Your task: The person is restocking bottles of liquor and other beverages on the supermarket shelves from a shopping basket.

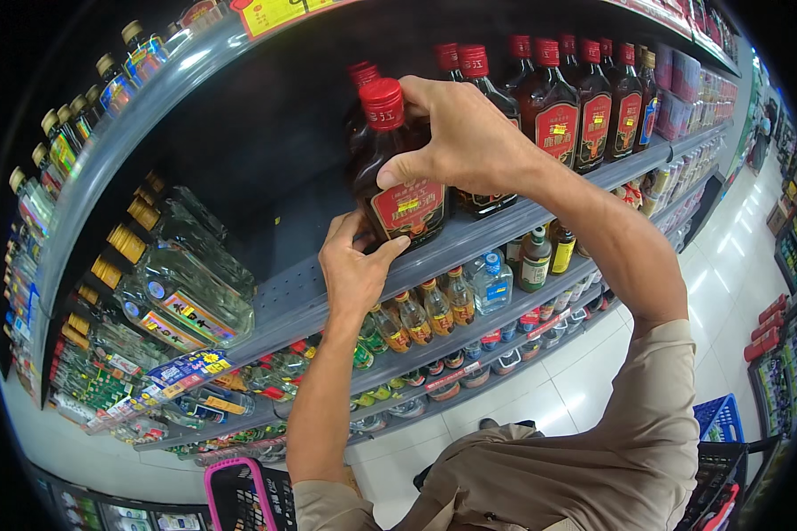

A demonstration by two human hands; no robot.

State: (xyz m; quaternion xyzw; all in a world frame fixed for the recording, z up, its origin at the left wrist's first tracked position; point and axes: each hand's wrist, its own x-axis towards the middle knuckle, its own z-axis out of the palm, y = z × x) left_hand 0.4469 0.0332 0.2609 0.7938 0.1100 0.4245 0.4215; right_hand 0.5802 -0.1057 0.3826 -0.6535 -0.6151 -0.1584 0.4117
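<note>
A dark glass liquor bottle point(414, 211) with a red cap and a red label stands tilted slightly at the front of a grey metal shelf point(292, 259). My right hand point(461, 136) wraps its shoulder from the right, thumb across the front. Low on its left side, my left hand point(358, 265) grips the base, thumb over the lower label edge. Behind it shows another red-capped bottle point(360, 73), mostly hidden. To the right, several matching bottles point(556, 106) stand in rows, some partly covered by my right hand and forearm.
Clear glass bottles with gold caps point(192, 292) fill the shelf's left part. Small bottles with yellow labels point(438, 312) line the shelf below. An upper shelf edge point(139, 86) curves overhead. A pink-rimmed black basket point(262, 491) is at the bottom, a blue basket point(718, 418) at right.
</note>
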